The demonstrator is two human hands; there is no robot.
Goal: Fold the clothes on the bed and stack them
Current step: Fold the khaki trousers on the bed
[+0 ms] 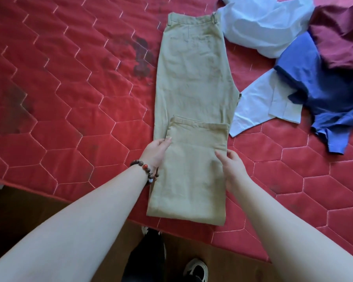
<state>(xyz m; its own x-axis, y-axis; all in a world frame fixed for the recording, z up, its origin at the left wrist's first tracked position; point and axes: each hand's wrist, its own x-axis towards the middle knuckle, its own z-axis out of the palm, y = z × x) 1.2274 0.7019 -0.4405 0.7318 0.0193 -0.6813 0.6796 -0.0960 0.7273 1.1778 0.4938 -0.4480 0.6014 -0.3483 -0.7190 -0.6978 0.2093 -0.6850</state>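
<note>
Your left hand (156,152) and right hand (231,166) each grip a side edge of the khaki cotton trousers (194,82), lying lengthwise mid-bed on the red quilted bedspread (69,94), hems folded back at the near end.

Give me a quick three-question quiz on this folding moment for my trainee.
1. True or false: the khaki trousers have their leg ends folded up over the legs.
2. Which hand wears the bead bracelet? A left hand, B right hand.
3. Name the garment lying on the pale blue shirt sleeve.

Key: 1 true; 2 A; 3 the dark blue shirt.
</note>
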